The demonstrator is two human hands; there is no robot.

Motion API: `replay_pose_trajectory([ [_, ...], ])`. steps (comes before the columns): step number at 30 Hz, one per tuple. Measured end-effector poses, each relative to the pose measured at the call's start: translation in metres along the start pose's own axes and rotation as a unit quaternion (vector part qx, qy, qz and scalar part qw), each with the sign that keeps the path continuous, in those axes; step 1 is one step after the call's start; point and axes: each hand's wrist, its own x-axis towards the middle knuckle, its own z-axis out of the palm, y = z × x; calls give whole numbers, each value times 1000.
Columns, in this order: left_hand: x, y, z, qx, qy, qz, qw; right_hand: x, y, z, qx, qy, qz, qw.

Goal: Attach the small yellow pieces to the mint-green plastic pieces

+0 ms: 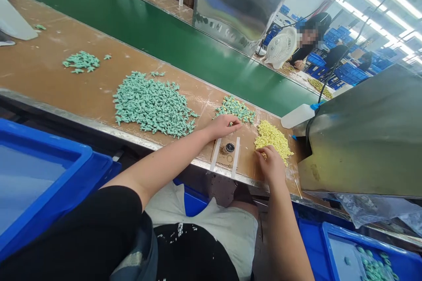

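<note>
My left hand (223,124) rests on the brown worktop (49,70), fingers curled over a small green piece at the near edge of a little pile of green-and-yellow assembled parts (236,109). My right hand (271,163) pinches small yellow pieces at the near edge of the yellow pile (272,138). Between the hands sits a small dark round fixture (229,147) framed by two white tape strips. A large heap of green plastic parts (152,104) lies to the left.
A smaller green heap (81,61) lies further left. A green conveyor belt (171,39) runs behind the worktop. Metal hoods (365,136) stand right and behind. A white bottle (297,116), a fan (281,47), blue bins (49,171) and another person (310,39) are around.
</note>
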Motion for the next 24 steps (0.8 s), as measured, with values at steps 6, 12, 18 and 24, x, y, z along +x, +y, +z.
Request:
replay_pose_trajectory([
  [6, 0, -1, 1, -105, -71, -11, 992, 35, -32, 10, 153, 123, -2, 980],
  [12, 5, -8, 4, -110, -32, -16, 993, 48, -7, 1, 59, 95, -1, 994],
  [18, 12, -14, 9, -134, 9, -19, 991, 72, 13, 10, -81, -24, -7, 996],
  [24, 9, -13, 7, -107, -3, -8, 994, 86, 2, 26, -70, -63, -21, 995],
])
